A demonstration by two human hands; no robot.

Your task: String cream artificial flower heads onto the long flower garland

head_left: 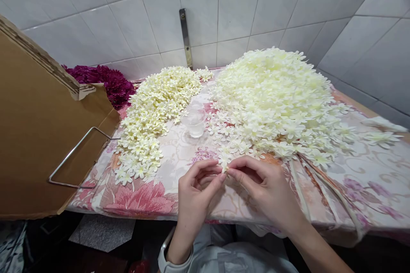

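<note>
My left hand (195,190) and my right hand (265,187) meet near the front edge of the table. Their fingertips pinch together on a small cream flower (224,165). A large heap of cream fabric flowers (275,98) rises just beyond my right hand. A smaller, flatter heap of the same flowers (153,111) lies beyond my left hand. Between the heaps stands a small clear plastic cup (194,123).
A floral pink cloth (141,198) covers the table. A cardboard box with a metal wire handle (77,153) stands at the left. Dark purple flowers (105,79) lie behind it. White tiled walls close off the back and right.
</note>
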